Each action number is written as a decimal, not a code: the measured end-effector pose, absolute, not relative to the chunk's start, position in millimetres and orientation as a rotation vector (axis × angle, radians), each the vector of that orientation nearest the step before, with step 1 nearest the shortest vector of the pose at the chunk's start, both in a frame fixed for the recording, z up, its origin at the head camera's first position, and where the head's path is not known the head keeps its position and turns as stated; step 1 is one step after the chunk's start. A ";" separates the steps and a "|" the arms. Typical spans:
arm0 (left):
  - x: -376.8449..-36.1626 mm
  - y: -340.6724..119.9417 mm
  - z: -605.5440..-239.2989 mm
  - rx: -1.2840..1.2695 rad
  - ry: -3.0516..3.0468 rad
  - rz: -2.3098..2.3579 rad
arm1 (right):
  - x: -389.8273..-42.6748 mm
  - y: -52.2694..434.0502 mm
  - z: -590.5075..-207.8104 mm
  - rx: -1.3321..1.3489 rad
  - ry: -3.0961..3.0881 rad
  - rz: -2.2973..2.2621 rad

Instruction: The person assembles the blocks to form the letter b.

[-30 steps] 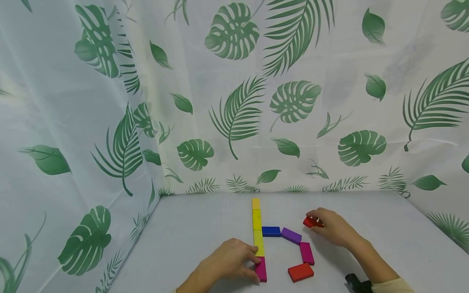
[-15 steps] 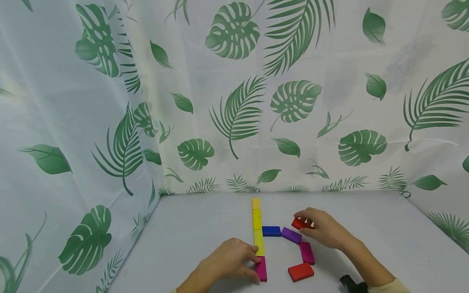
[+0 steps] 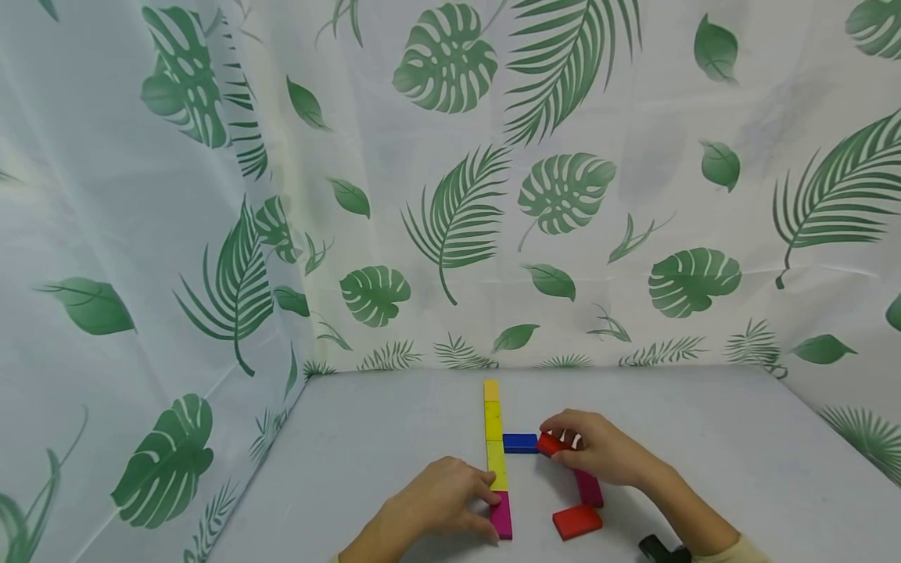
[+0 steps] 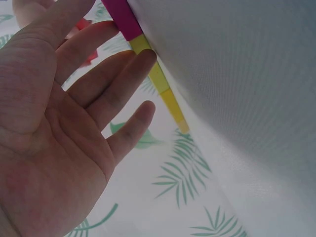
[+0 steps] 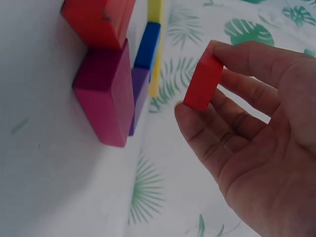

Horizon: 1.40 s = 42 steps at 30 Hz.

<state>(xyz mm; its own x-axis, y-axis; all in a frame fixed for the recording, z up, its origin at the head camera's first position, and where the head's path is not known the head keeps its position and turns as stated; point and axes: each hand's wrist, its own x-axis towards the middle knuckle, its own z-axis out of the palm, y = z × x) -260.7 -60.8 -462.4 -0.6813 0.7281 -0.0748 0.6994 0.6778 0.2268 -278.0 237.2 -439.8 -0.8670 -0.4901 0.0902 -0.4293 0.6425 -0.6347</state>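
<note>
My right hand (image 3: 598,450) pinches a red block (image 3: 551,444) between thumb and fingertips. In the right wrist view this held block (image 5: 203,81) is raised off the table, apart from the other blocks. In the head view it covers the purple block, which shows in the right wrist view (image 5: 139,101). My left hand (image 3: 446,499) rests by the lower end of the column, its thumb and forefinger touching the magenta block (image 3: 501,518); its other fingers (image 4: 126,89) are loosely extended. Above that block run yellow blocks (image 3: 494,422). A blue block (image 3: 519,444) juts right from the column.
A second magenta block (image 3: 588,489) and another red block (image 3: 577,522) continue the curve on the right, lying on the white table (image 3: 366,438). A black device (image 3: 662,549) sits at the right wrist. Leaf-printed cloth (image 3: 450,234) hangs behind and at the left.
My right hand has carried the red block leftward and slightly toward me, from right of the curve to over the purple block. The left hand has stayed in place.
</note>
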 end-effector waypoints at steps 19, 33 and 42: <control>-261.0 -60.2 -464.8 1.149 2.718 0.303 | -269.9 218.2 -442.7 -0.771 2.535 -1.100; -262.0 -62.0 -463.6 1.207 2.721 0.286 | -265.7 207.7 -445.9 -0.805 2.441 -1.070; -261.8 -63.7 -462.9 1.244 2.732 0.271 | -264.6 203.0 -448.6 -0.807 2.447 -1.024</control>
